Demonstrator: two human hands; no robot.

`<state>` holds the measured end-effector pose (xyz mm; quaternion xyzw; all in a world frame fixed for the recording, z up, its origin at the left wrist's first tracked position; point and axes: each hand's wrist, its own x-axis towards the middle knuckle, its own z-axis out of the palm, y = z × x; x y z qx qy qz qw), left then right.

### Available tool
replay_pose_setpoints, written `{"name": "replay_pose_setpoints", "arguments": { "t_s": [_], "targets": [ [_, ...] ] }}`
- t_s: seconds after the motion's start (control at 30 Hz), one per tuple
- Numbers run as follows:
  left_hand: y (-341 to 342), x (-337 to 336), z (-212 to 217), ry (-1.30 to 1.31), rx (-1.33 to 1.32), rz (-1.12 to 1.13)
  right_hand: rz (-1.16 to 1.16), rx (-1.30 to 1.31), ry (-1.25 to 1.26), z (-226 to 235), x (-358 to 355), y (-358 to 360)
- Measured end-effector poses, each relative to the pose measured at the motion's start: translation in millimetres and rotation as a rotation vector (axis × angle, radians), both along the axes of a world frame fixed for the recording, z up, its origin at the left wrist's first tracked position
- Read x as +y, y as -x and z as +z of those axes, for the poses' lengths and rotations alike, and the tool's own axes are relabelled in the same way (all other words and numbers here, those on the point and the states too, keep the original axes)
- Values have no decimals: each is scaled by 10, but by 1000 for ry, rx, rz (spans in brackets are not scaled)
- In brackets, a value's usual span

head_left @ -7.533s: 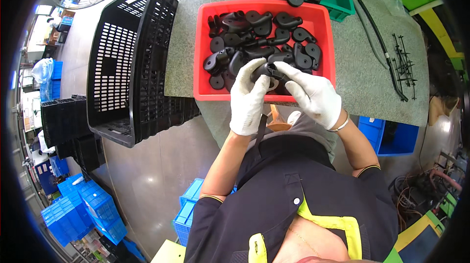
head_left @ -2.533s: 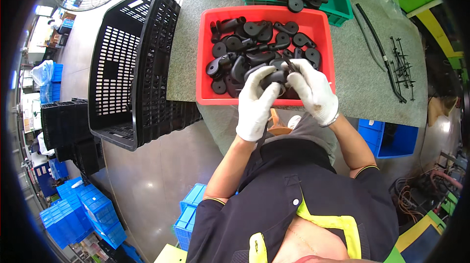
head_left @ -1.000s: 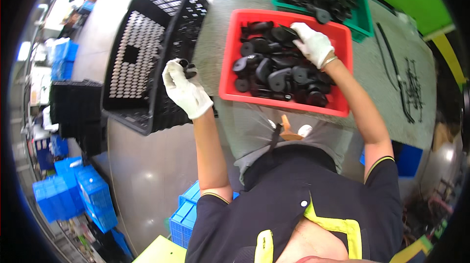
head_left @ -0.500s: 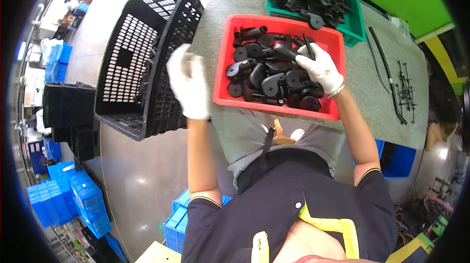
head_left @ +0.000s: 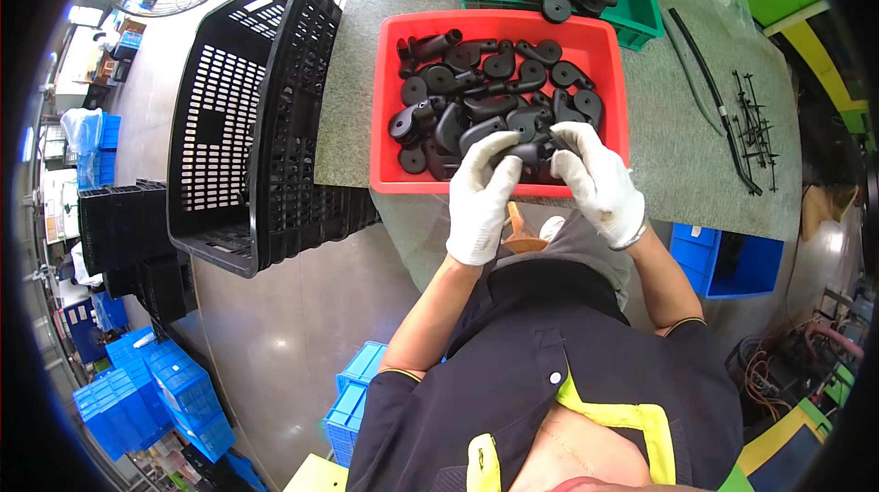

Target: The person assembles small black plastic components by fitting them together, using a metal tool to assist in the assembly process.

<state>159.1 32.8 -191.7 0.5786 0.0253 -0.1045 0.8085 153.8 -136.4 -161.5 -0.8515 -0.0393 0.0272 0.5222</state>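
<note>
A red bin (head_left: 384, 98) full of black plastic parts, many with a round disc-shaped end (head_left: 414, 89), sits at the table's near edge. Over its near side, my two white-gloved hands face each other. Between them is a black plastic part (head_left: 528, 152) with a tubular body. My left hand (head_left: 482, 199) pinches its left end with thumb and fingers. On the other end, my right hand (head_left: 604, 188) has its fingers closed in a pinch. The fingertips hide some of the part, and other black parts lie right beneath it.
A green bin (head_left: 648, 11) of black parts stands beyond the red one. Left of the table (head_left: 352, 62) is a tilted black slotted crate (head_left: 224, 126). On the table's right lie a black tube (head_left: 710, 85) and several thin black rods (head_left: 753, 126). A blue bin (head_left: 696, 259) is below right.
My left hand has come from beside the black crate to the red bin's near side. My right hand has moved down toward it, and both meet at a black part. The whole view has shifted slightly.
</note>
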Motion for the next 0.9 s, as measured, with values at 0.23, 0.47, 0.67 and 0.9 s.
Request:
{"name": "replay_pose_setpoints", "arguments": {
  "t_s": [0.23, 0.47, 0.67, 0.9],
  "targets": [
    [21, 4, 27, 126, 95, 46, 89, -209, 250, 15, 30, 117],
    [36, -53, 7, 184, 4, 70, 78, -315, 278, 7, 85, 125],
    [16, -68, -42, 208, 28, 90, 84, -243, 351, 49, 101, 133],
    [8, -63, -54, 223, 37, 75, 65, -277, 303, -49, 105, 144]
  ]
}}
